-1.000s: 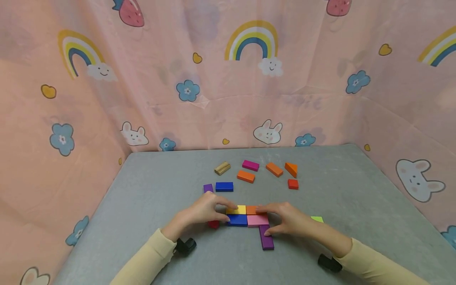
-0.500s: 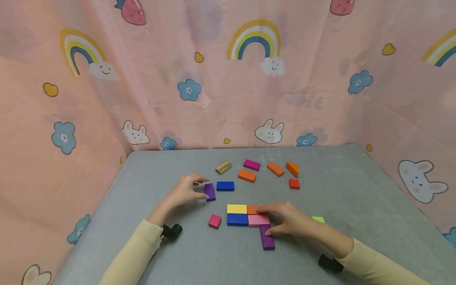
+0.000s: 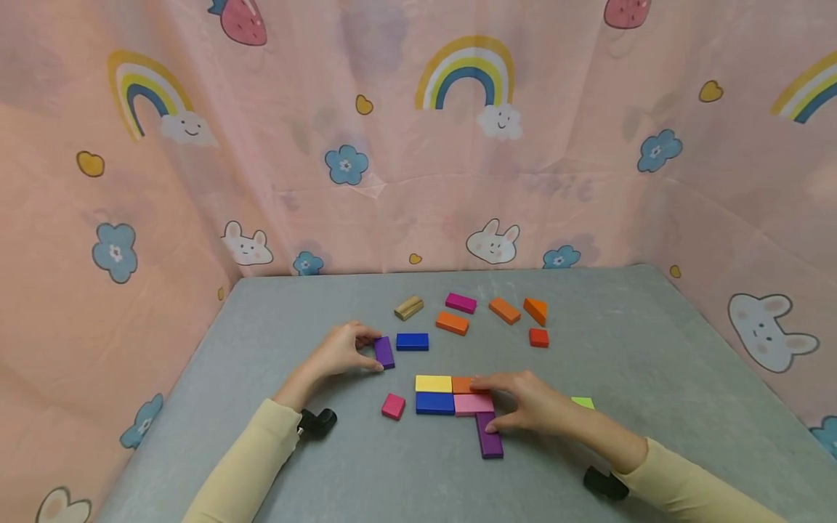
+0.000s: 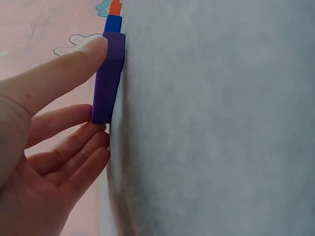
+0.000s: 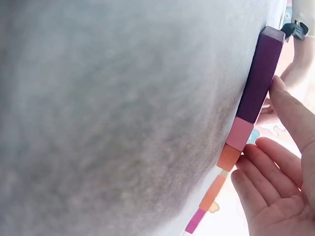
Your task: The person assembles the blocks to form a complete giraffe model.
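Note:
My left hand (image 3: 340, 350) pinches a purple rectangular block (image 3: 384, 353) between thumb and fingers. In the left wrist view the thumb lies on one end of this purple block (image 4: 109, 78), the index finger at the other. A group of flat blocks lies joined side by side: yellow (image 3: 434, 383), blue (image 3: 434, 404), orange (image 3: 461, 385) and pink (image 3: 474, 404). A darker purple block (image 3: 488, 443) extends from the pink one towards me. My right hand (image 3: 532, 403) rests at this group, index finger on the orange block, thumb on the dark purple one.
A red-pink block (image 3: 394, 407) lies left of the group. Behind lie another blue block (image 3: 413, 342), a wooden-coloured block (image 3: 408, 308), a magenta one (image 3: 461, 303), an orange triangle (image 3: 535, 311), a red block (image 3: 539, 338) and more orange ones. A lime-green block (image 3: 582, 402) shows behind the right forearm.
My left hand has left the yellow and blue blocks, moved back and left, and closed its fingertips on the purple block. The right hand stays in place.

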A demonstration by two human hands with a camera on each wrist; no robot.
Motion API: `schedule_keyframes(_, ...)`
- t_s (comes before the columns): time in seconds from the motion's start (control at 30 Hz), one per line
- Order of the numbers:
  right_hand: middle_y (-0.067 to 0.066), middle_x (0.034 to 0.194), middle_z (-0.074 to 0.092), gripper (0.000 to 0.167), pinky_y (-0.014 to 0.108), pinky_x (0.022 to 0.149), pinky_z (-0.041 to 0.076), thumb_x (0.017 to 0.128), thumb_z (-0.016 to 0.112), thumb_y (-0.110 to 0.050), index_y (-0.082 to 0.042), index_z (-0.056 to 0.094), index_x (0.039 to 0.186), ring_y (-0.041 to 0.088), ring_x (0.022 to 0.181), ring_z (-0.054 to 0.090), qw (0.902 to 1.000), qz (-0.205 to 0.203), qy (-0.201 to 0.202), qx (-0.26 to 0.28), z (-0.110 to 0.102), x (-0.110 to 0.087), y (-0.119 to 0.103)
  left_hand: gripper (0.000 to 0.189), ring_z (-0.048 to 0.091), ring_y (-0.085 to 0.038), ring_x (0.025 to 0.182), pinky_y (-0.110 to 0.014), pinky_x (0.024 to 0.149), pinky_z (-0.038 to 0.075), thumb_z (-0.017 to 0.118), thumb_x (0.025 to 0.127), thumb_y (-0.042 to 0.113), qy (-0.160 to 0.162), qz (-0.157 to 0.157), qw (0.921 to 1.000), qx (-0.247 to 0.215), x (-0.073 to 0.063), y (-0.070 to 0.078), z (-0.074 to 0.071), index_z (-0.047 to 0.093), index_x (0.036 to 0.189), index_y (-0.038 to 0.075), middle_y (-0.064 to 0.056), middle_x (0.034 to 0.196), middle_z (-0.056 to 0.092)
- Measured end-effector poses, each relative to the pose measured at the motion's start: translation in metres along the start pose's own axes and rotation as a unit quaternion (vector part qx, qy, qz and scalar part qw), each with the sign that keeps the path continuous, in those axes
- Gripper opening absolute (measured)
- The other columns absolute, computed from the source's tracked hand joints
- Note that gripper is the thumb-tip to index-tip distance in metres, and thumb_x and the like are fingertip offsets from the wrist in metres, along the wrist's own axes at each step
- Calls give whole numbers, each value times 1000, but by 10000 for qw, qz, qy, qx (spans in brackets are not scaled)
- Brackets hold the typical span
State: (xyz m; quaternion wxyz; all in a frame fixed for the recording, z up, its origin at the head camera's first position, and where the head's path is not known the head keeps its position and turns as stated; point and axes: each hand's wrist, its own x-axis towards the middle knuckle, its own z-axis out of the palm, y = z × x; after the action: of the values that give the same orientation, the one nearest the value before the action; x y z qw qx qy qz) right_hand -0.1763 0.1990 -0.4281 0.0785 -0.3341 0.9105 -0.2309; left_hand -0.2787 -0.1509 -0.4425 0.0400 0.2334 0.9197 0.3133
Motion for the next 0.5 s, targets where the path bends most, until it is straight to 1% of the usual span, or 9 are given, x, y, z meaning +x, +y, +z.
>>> schedule_keyframes(0.33, 4, 130, 60, 64, 44, 94, 49, 76, 77, -41, -15, 58, 131, 24, 119, 58, 10000, 17, 11, -41, 1, 0, 1, 60, 59, -19, 102, -38, 90, 50, 87, 65, 31, -46, -71, 9999, 125, -1, 2, 0, 67, 117, 8, -5, 110, 63)
schedule_keyframes(0.5, 4, 131, 60, 64, 44, 93, 49, 76, 77, -42, -15, 58, 131, 24, 119, 58, 9999, -34, 51, -109, 2, 0, 2, 59, 59, -19, 102, -38, 90, 50, 87, 65, 30, -30, -30, 9999, 150, -1, 2, 1, 67, 116, 8, -5, 110, 63)
